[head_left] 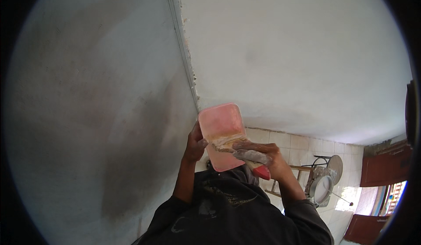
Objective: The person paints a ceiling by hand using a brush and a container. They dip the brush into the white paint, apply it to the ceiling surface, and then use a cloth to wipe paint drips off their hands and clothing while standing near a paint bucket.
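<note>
My left hand [195, 145] grips the left edge of a pink rectangular tray [220, 133], held up in front of a wall corner. My right hand [263, 155] holds a paintbrush [239, 148] with a red handle end. Its pale, paint-laden bristles lie across the middle of the tray. Both forearms in dark sleeves rise from the lower edge.
A whitish wall [285, 47] on the right meets a greyer, darker-patched wall [96, 104] on the left at a rough corner seam [186, 56]. Down at the right are a white tiled surface [302, 144], a wooden frame with a round pale basin [322, 188], and brown doors [379, 170].
</note>
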`<move>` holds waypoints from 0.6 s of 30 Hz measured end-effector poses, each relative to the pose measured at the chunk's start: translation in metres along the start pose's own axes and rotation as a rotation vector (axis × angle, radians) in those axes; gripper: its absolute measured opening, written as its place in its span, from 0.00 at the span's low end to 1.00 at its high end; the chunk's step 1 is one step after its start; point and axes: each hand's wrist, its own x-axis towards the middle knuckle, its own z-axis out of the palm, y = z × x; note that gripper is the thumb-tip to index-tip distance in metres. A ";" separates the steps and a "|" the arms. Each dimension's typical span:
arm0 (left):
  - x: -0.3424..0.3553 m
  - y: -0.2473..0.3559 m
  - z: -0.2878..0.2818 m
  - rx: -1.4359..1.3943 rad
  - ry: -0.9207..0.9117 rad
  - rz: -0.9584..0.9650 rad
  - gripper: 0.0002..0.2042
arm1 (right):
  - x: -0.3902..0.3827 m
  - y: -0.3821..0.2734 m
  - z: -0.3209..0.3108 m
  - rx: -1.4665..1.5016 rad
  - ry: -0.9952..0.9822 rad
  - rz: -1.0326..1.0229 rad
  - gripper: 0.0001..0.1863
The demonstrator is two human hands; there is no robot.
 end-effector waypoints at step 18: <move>-0.005 0.004 -0.004 0.052 -0.042 -0.075 0.50 | 0.001 0.017 0.023 -0.157 -0.177 -0.068 0.26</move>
